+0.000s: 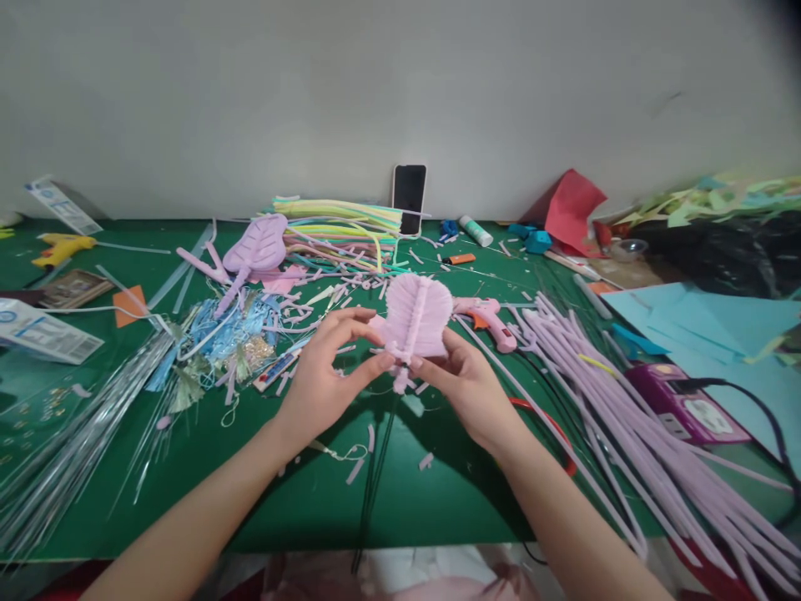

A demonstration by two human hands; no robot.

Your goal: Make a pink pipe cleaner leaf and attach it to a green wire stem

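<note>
The lilac leaf [418, 315], fuzzy and rounded, is held above the green tabletop [444, 509], between the left hand [329, 363] and the right hand [472, 380]; its long axis, raised along the middle, points forward; the left pinches its base with thumb and fingers, the right grasps it from the other side, both about equally near; farther to the left lies a smoother lilac leaf shape [255, 246]; to the right are a plastic glue gun [499, 324] and long, soft-looking lilac stems [601, 388].
</note>
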